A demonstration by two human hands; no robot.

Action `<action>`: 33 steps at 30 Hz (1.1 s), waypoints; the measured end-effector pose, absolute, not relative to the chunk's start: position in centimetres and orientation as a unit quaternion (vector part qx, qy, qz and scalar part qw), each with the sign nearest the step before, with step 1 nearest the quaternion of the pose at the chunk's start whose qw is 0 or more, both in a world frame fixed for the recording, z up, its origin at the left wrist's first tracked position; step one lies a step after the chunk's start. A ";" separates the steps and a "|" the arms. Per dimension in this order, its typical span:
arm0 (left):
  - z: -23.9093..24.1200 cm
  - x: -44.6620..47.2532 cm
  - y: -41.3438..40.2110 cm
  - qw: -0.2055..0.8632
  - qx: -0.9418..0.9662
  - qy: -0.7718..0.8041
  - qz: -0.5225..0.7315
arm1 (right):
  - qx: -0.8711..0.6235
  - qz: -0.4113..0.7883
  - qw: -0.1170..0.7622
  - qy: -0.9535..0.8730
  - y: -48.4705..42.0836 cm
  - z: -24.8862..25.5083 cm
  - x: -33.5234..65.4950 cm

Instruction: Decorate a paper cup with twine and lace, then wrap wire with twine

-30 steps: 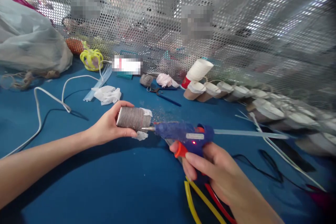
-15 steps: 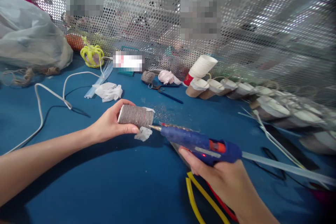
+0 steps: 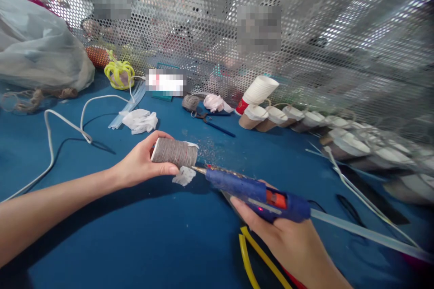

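Note:
My left hand (image 3: pixel 145 160) is closed around a paper cup wrapped in grey twine (image 3: pixel 174 152), which lies on its side in the grip. A crumpled scrap of white paper (image 3: pixel 184 175) hangs at or lies just below the cup's lower edge; which of the two I cannot tell. With my right hand (image 3: pixel 281 235) I grip a blue hot glue gun (image 3: pixel 251 189), its red light lit. The gun's metal nozzle (image 3: pixel 199 170) points left, close to the cup's right end; whether they touch is unclear. A long clear glue stick (image 3: pixel 359 230) sticks out of the gun's back.
Twine-wrapped cups with handles (image 3: pixel 254 116) line the right side. Behind them leans a stack of white paper cups (image 3: pixel 261 90). Pliers (image 3: pixel 217 125), a ball of grey twine (image 3: pixel 190 102) and crumpled white paper (image 3: pixel 139 120) lie beyond my hands. Yellow-handled tool (image 3: pixel 249 262) lies at the front.
The glue gun has dipped slightly and shifted a little left, its nozzle still near the cup's end. The left hand and cup have barely moved.

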State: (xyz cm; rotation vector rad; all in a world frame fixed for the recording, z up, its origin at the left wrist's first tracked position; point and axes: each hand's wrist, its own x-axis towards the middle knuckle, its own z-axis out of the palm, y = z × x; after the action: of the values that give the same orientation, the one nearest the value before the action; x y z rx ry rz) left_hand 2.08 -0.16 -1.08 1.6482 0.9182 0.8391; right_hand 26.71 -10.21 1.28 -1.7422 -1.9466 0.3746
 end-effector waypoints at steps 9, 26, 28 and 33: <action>-1.2 2.0 -0.2 0.519 0.684 0.380 0.344 | -0.652 0.135 0.254 -0.701 -10.4 0.9 27.1; -1.6 1.8 -0.4 0.507 0.710 0.361 0.329 | -0.628 0.130 0.255 -0.724 -10.0 1.7 26.9; -1.6 1.8 -0.5 0.502 0.715 0.361 0.326 | -0.625 0.122 0.256 -0.727 -9.9 1.6 27.0; -1.6 1.8 -0.6 0.495 0.723 0.354 0.327 | -0.612 0.113 0.248 -0.743 -9.6 1.9 27.0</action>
State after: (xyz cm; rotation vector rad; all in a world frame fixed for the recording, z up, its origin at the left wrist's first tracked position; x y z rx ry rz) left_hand 1.80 -0.60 -1.56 1.7523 0.8589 0.7933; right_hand 27.04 -9.65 1.94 -1.6676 -2.0250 0.3077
